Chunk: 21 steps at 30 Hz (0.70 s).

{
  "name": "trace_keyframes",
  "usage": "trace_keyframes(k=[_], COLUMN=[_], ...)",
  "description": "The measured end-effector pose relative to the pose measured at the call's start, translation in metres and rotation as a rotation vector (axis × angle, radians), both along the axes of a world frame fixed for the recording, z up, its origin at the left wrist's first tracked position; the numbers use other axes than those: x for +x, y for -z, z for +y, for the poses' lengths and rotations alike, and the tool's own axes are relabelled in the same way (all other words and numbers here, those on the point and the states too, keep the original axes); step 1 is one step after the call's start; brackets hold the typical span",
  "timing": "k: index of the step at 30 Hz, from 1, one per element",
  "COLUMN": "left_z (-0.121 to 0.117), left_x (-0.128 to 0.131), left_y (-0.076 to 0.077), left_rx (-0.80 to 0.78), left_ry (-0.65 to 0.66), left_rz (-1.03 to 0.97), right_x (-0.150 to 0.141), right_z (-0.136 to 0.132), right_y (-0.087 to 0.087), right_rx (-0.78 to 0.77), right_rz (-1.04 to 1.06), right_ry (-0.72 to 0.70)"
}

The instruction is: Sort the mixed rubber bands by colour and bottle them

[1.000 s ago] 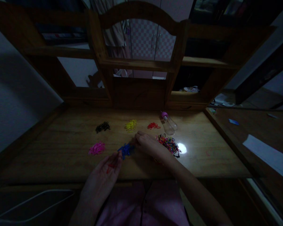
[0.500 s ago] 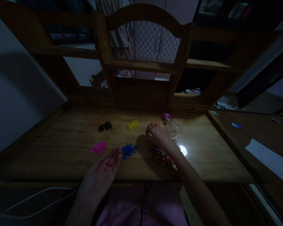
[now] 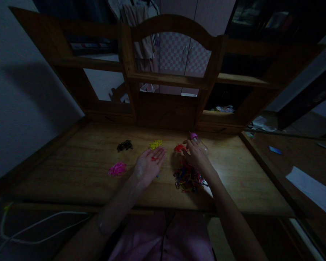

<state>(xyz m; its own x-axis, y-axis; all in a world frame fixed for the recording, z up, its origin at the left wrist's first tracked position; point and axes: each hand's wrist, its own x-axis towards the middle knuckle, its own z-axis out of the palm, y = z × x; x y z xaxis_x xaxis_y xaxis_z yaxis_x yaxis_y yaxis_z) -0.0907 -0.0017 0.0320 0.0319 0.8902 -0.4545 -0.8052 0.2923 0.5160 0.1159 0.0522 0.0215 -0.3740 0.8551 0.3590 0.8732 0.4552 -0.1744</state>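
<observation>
Resting red bands (image 3: 154, 158) on the upturned left hand (image 3: 147, 166), with grip unclenched. Curving the right hand (image 3: 197, 156) at the red pile (image 3: 179, 148) on the table (image 3: 84, 163), too dim for telling whether pinching any. Probably handling as light, soft, springy; likely needing a fingertip pinch on one loop's edge.

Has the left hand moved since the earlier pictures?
Yes. Against the pink pile on the table, the left hand has moved rightward and farther from the person's body.
</observation>
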Motion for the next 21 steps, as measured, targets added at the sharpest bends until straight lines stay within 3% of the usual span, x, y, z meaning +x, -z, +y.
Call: trace_keyframes(k=[5,9,12,15,18,21], left_z=[0.055,0.079,0.089,0.088,0.074,0.048], left_x=[0.05,0.07,0.06,0.034,0.009,-0.002], left_y=[-0.003,-0.001,-0.002,-0.013,-0.027,-0.033], left_rx=[-0.017,0.025,0.102,0.267,0.51,0.599], left_ry=[0.081,0.115,0.224,0.303,0.347,0.454], left_rz=[0.134,0.171,0.241,0.384,0.514,0.747], right_x=[0.028,0.051,0.066,0.075,0.079,0.084], right_z=[-0.029,-0.061,-0.082,-0.097,-0.105,-0.106], right_y=[-0.008,0.001,0.014,0.025,0.032,0.035], right_rx=[0.033,-0.003,0.003,-0.035,-0.092,-0.133], right_rz=[0.196,0.335,0.465,0.65,0.895,1.097], right_ry=[0.029,0.138,0.216,0.333,0.453,0.498])
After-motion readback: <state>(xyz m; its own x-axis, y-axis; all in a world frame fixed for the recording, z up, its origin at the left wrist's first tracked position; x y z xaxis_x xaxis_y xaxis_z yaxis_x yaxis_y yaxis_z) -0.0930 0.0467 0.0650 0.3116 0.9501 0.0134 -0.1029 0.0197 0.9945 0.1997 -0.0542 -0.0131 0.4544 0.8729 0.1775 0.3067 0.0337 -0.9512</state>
